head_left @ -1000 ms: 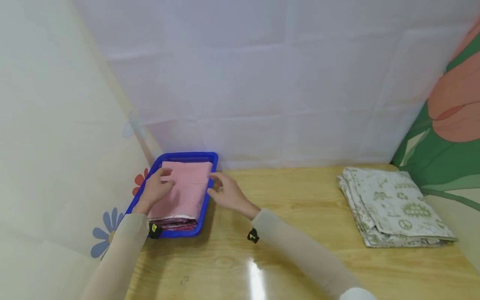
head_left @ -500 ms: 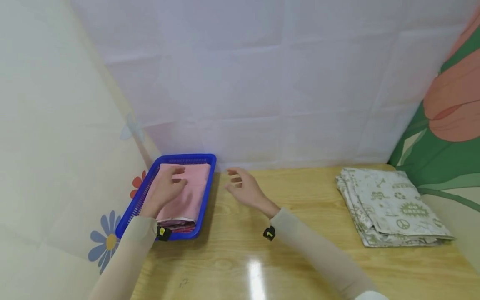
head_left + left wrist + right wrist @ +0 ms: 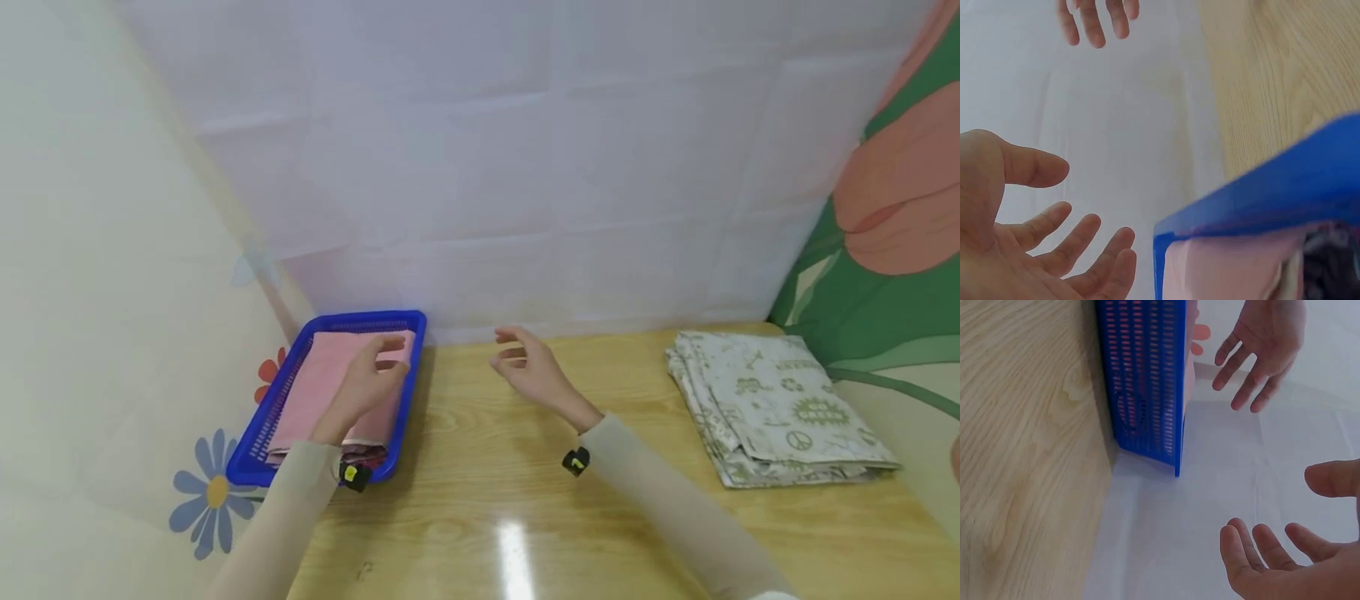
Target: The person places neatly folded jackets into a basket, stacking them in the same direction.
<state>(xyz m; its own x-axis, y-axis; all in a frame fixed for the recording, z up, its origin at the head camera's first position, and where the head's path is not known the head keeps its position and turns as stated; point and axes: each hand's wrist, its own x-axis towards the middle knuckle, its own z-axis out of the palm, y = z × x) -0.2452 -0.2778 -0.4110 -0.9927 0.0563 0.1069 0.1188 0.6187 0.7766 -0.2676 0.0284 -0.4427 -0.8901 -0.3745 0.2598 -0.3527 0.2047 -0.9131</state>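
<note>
A folded pink cloth lies in a blue plastic basket at the left of the head view, with darker folded layers peeking out at its front end. Over the cloth hovers my left hand, fingers loosely bent and holding nothing. My right hand is above the table to the right of the basket, also bare, its fingers relaxed and pointing left. The left wrist view shows my left palm apart from the basket's rim. The slotted basket side appears in the right wrist view.
On the right of the wooden table lies a folded white cloth with green print. A white sheet hangs behind the table. Flower-printed coverings stand at the left and right sides.
My right hand has moved right, away from the basket's edge. My left hand has shifted right over the pink cloth. The cloth and basket stay in place as the view turns slightly.
</note>
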